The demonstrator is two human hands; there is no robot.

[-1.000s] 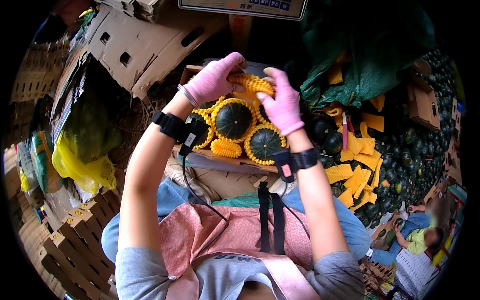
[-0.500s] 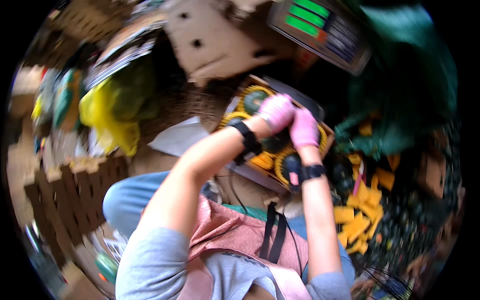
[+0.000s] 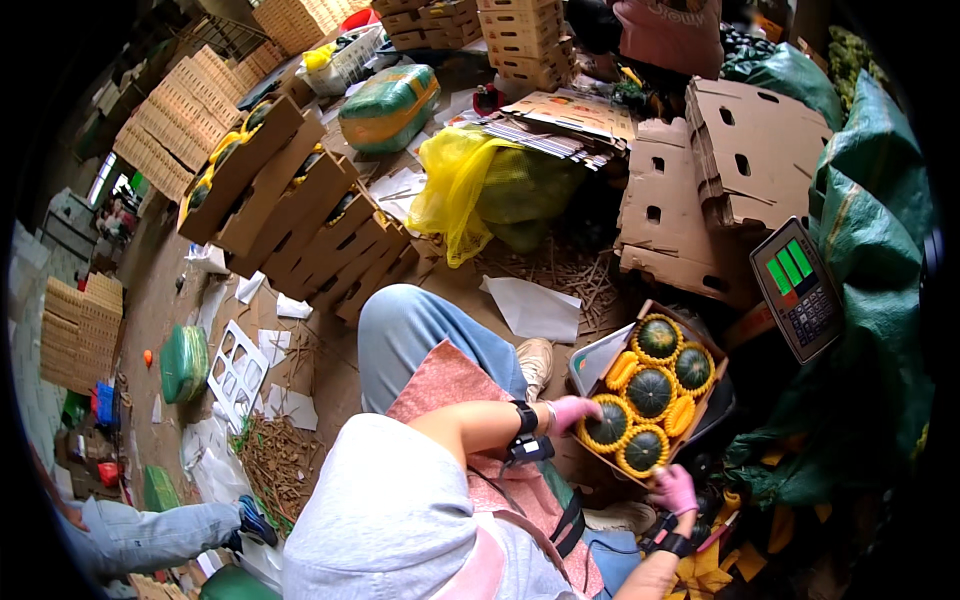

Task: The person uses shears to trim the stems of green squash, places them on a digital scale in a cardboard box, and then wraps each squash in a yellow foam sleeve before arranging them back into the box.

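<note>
A shallow cardboard box [image 3: 612, 462] holds several round dark green squashes [image 3: 651, 392], each ringed by a yellow foam net. Yellow foam pads [image 3: 679, 416] are tucked between them. My left hand [image 3: 574, 412], in a pink glove, is closed on the box's left edge, its fingertips beside the nearest-left squash. At the near right corner, my right hand [image 3: 676, 489], also pink-gloved, has its fingers closed at the rim; part of its grip is hard to make out. The box appears to rest on a dark platform beside a scale display [image 3: 798, 288] with lit green readouts.
Flattened cardboard boxes [image 3: 757, 155] lean behind the scale, by a green sack [image 3: 870, 230]. A yellow net bag [image 3: 460, 190] and stacked filled boxes [image 3: 300, 200] stand to the left. Yellow foam scraps [image 3: 705, 572] lie near my right arm. Another person's leg [image 3: 170, 535] shows lower left.
The view has swung left, so the box now appears farther right. My hands, earlier close together over the squashes, have parted to the box's left edge and near corner.
</note>
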